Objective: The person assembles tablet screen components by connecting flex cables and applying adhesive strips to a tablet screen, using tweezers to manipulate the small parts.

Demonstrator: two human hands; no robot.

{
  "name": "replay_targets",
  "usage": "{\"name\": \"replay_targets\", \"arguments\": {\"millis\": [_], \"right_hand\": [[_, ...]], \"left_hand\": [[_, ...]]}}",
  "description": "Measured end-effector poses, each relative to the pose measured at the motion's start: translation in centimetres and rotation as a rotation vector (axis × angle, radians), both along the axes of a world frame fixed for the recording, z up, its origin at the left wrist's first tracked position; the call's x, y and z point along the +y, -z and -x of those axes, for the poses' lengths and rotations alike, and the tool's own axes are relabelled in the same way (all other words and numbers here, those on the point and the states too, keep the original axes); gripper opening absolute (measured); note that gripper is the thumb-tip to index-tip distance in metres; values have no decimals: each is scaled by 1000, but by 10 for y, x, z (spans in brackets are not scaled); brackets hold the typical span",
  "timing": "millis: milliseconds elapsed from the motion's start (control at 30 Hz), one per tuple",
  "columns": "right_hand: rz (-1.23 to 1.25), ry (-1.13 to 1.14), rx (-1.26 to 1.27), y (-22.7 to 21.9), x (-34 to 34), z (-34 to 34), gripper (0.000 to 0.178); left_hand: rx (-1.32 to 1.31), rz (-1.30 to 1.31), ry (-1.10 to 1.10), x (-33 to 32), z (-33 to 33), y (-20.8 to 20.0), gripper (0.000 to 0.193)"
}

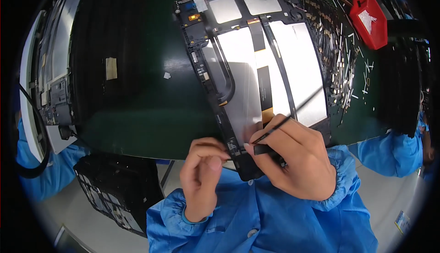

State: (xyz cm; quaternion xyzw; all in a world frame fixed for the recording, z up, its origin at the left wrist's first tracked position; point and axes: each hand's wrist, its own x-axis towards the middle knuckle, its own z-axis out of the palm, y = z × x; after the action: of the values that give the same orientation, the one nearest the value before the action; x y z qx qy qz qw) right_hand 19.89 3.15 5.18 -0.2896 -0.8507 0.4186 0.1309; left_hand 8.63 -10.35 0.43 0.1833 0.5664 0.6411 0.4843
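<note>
An opened tablet housing (250,173) lies slantwise in front of me, its near end over the table edge. Silver battery packs (300,65), black flat cables and small boards fill it. My left hand (201,175) is closed, its curled fingers against the housing's near left edge; the thumb's contact is hard to make out. My right hand (298,156) rests over the near end, closed on a slim black tool (305,104) held like a pen. The tool points down-left at the inside of the housing. A small black piece under the fingers is partly hidden.
Many small cable-like parts (339,65) lie heaped at right, by a red bin (378,33) with white strips. Black housings stand left (91,92) and below the table (114,193). Co-workers' blue sleeves (389,154) show at both sides. A white scrap (167,75) lies on the green mat.
</note>
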Motion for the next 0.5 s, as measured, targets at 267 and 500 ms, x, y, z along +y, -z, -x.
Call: {"name": "replay_targets", "arguments": {"millis": [267, 500], "right_hand": [[33, 66, -91, -2, -1, 2, 15], [27, -12, -94, -4, 0, 4, 16]], "left_hand": [[202, 37, -7, 14, 5, 9, 19], [209, -23, -13, 14, 8, 15, 17]]}}
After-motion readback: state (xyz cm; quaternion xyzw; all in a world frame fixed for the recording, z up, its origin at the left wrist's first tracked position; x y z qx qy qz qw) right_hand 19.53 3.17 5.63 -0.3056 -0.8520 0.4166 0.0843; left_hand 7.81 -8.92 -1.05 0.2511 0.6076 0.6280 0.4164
